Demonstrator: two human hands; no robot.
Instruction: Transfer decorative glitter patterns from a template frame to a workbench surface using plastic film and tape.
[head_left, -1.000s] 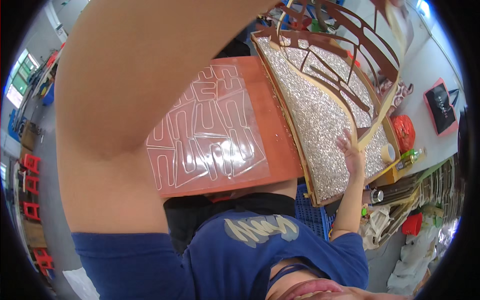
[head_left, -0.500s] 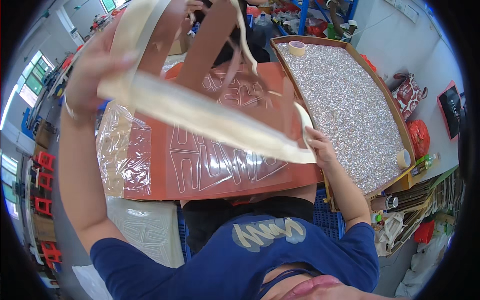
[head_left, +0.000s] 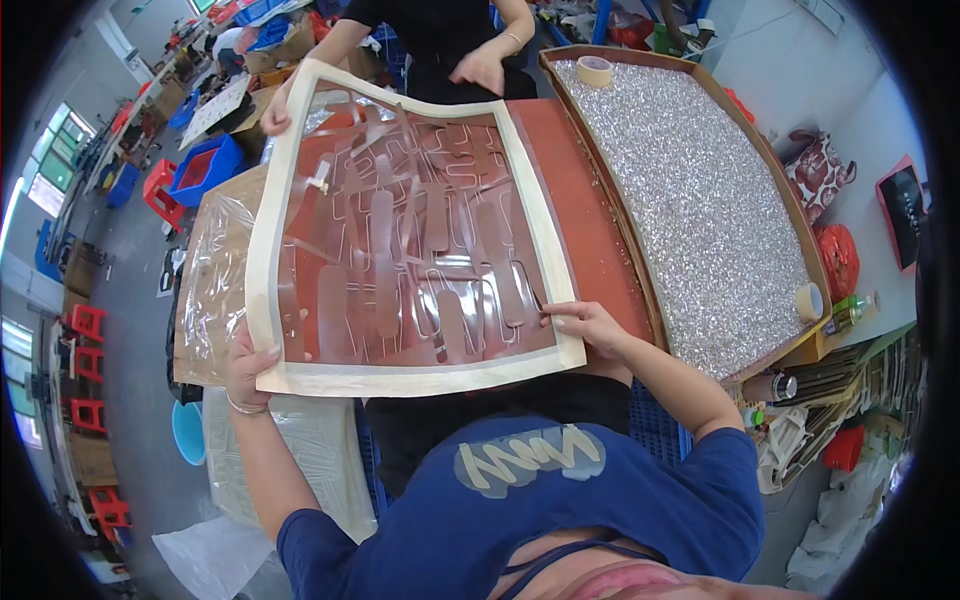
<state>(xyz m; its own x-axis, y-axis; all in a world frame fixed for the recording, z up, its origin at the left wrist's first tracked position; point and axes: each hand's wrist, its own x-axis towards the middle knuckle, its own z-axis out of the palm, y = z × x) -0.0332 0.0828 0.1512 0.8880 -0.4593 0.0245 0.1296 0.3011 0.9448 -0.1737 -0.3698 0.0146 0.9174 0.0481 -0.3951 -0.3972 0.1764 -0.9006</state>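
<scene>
A brown cut-out stencil sheet (head_left: 383, 240) with a cream taped border lies spread over a clear film of outlined shapes on a reddish-brown board (head_left: 603, 230). My left hand (head_left: 250, 368) pinches its near left corner, thumb on top of the border. At the near right corner, my right hand (head_left: 592, 328) is closed on the border, its index finger stretched over the sheet. Across the board, a co-worker's hand (head_left: 280, 112) holds the far left corner. The co-worker's other hand (head_left: 482, 72) is above the far edge, apart from the sheet. Some cut-out strips look bent or lifted.
To the right stands a brown-rimmed tray (head_left: 652, 318) of silvery glitter-like bits, with a masking tape roll (head_left: 594, 71) at its far end and another tape roll (head_left: 808, 302) near its front. Plastic-wrapped cardboard (head_left: 210, 290) sticks out at left. A metal flask (head_left: 770, 387) lies nearby.
The stencil sheet, raised and folded before, now lies flattened over the board. My left hand has come down toward me; my right hand is slightly nearer. The co-worker's hands have come into clear view.
</scene>
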